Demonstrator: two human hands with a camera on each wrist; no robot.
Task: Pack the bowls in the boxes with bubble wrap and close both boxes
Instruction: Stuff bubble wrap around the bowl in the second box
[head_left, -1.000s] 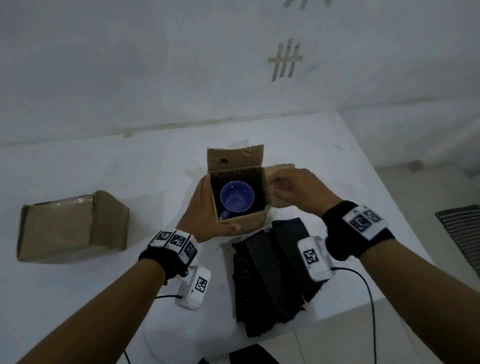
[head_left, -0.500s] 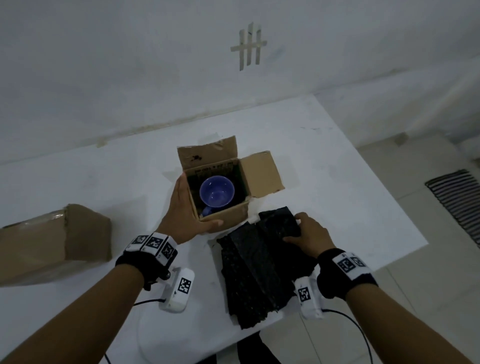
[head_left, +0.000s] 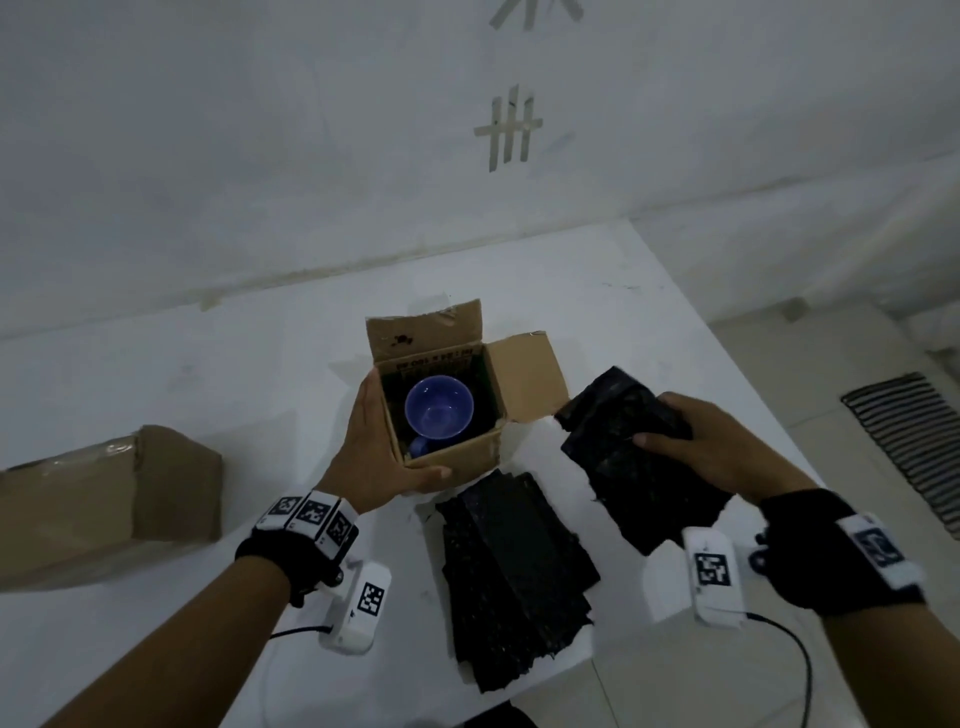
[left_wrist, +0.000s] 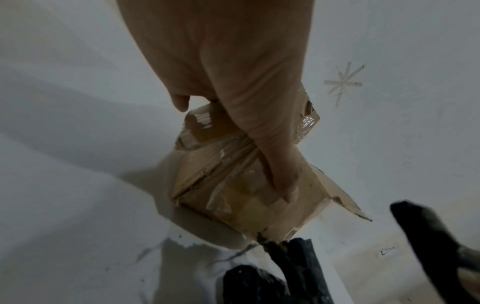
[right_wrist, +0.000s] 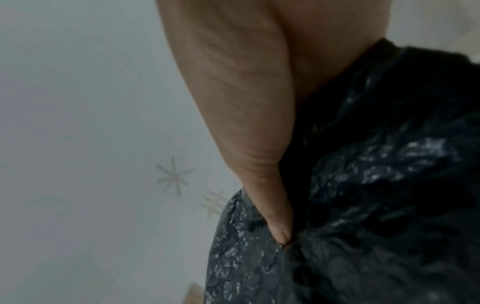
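Observation:
A small open cardboard box (head_left: 457, 454) stands mid-table with a blue bowl (head_left: 439, 406) inside it. My left hand (head_left: 382, 457) grips the box's near left corner, thumb along its front wall, as the left wrist view shows on the box (left_wrist: 233, 185). My right hand (head_left: 691, 441) holds a sheet of black bubble wrap (head_left: 623, 457) lifted to the right of the box; in the right wrist view the thumb presses into the bubble wrap (right_wrist: 376, 185). More black sheets lie in a stack (head_left: 514, 582) near the table's front edge.
A second cardboard box (head_left: 104, 504), closed, lies on the white table (head_left: 208, 374) at the left. The table's right edge drops to a tiled floor with a striped mat (head_left: 914, 447). A wall with tape marks (head_left: 511, 130) rises behind.
My right hand left the box flap, went down to the stack, and has lifted one black sheet up to the right of the box. The left hand kept holding the box.

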